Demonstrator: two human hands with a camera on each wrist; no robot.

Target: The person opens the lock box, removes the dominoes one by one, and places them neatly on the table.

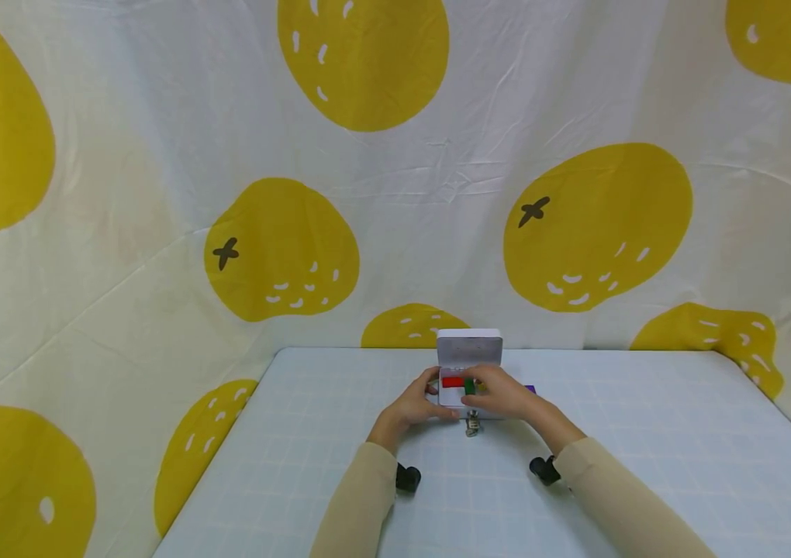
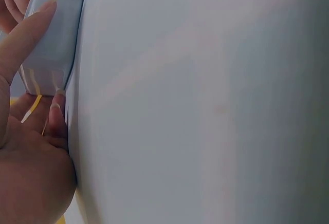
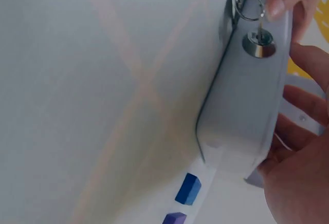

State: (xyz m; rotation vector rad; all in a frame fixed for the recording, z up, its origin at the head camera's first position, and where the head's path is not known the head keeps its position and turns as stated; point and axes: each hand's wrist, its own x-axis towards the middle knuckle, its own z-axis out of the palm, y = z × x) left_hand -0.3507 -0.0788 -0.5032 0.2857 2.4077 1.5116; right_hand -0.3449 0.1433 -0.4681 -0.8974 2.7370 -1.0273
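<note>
A small white metal box (image 1: pixel 447 399) stands on the table with its lid (image 1: pixel 470 353) raised. My left hand (image 1: pixel 411 401) grips its left end, the thumb pressed on the front face and other fingers round the side in the left wrist view. My right hand (image 1: pixel 503 394) reaches over the open box from the right and pinches a green block (image 1: pixel 469 387) between thumb and forefinger. Inside, a red block (image 1: pixel 453 382) lies along the back. At the front lock (image 3: pixel 259 44) a key sits inserted, with a ring (image 3: pixel 250 6) hanging from it.
A blue block (image 3: pixel 188 189) and a purple block (image 3: pixel 175 218) lie on the table to the right of the box. The pale checked tabletop (image 1: pixel 340 418) ends at a white curtain (image 1: pixel 423 256) with yellow fruit shapes just behind the box.
</note>
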